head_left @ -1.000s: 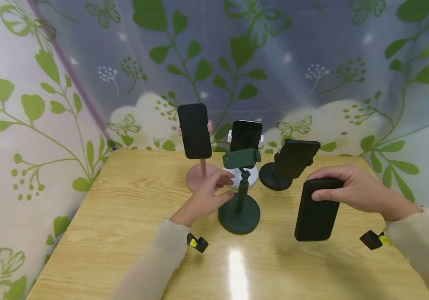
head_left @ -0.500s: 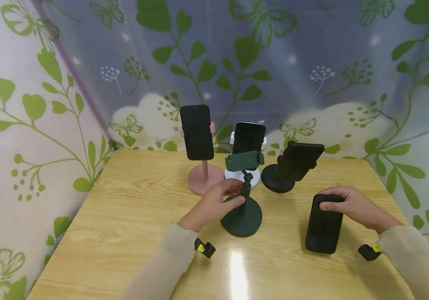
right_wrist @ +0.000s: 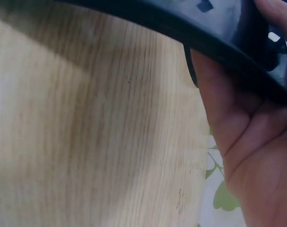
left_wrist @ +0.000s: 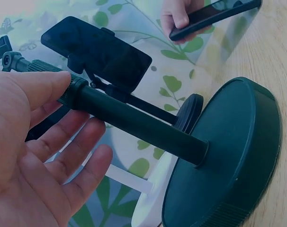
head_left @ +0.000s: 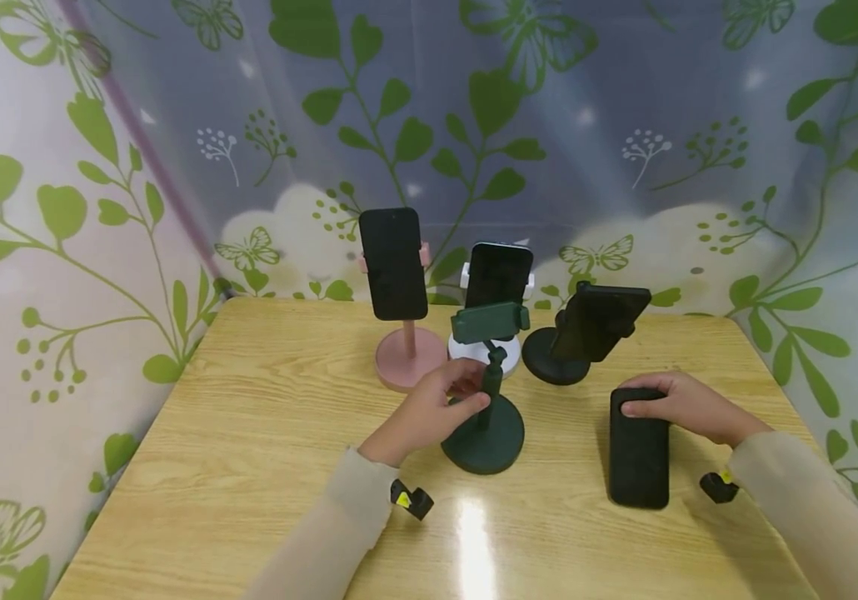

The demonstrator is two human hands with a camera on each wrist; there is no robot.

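Note:
A dark green phone stand (head_left: 487,442) with a round base stands upright mid-table, its top clamp (head_left: 491,322) holding no phone. My left hand (head_left: 423,414) pinches its post (left_wrist: 139,124); in the left wrist view the thumb lies on the ribbed collar while the other fingers are spread loosely below. To the right, a black smartphone (head_left: 639,454) is held near its top end by my right hand (head_left: 682,407), thumb across the near face and fingers behind. The right wrist view catches the edge of this phone (right_wrist: 181,21) over the wood.
Behind the green stand are three more stands: a pink one (head_left: 408,367) with a phone (head_left: 393,265), a white one (head_left: 507,357) with a phone (head_left: 499,268), and a black one (head_left: 545,360) with a tilted phone (head_left: 600,327). A leaf-patterned curtain (head_left: 249,192) borders the wooden table (head_left: 249,433).
My left hand has moved right from beside the green stand onto its post. My right hand has lowered the phone toward the table, then shifted it slightly left.

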